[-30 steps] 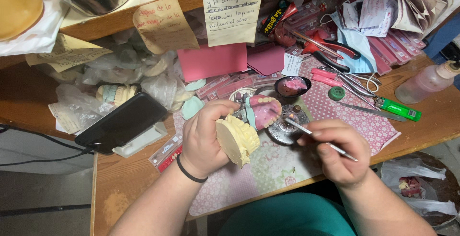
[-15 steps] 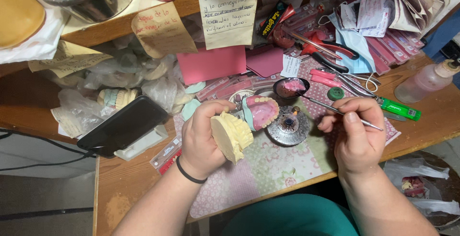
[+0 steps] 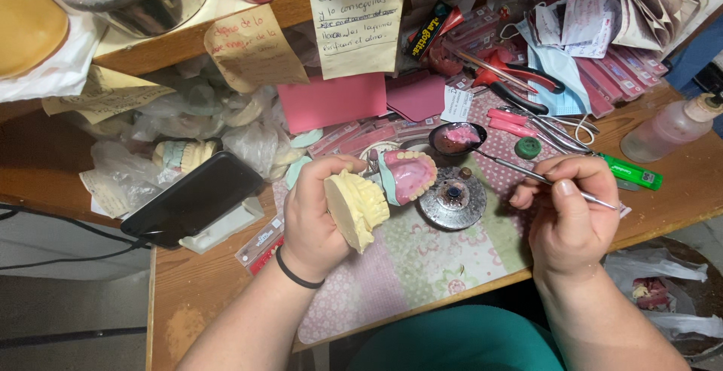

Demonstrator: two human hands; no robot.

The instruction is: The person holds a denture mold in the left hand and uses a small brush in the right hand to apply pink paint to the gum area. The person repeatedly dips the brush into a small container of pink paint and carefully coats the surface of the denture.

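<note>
Left hand wraps its fingers round the yellow plaster model, pink wax denture at its 2 o'clock. Right hand pinches a thin metal tool, tip towards the little pink-filled dish at 11. Waxing looks underway, not finished.

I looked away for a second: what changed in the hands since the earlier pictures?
The right hand drew its thin metal tool away from the pink denture, rightward, tip now toward the small dish. The left hand still grips the yellow plaster cast.
</note>
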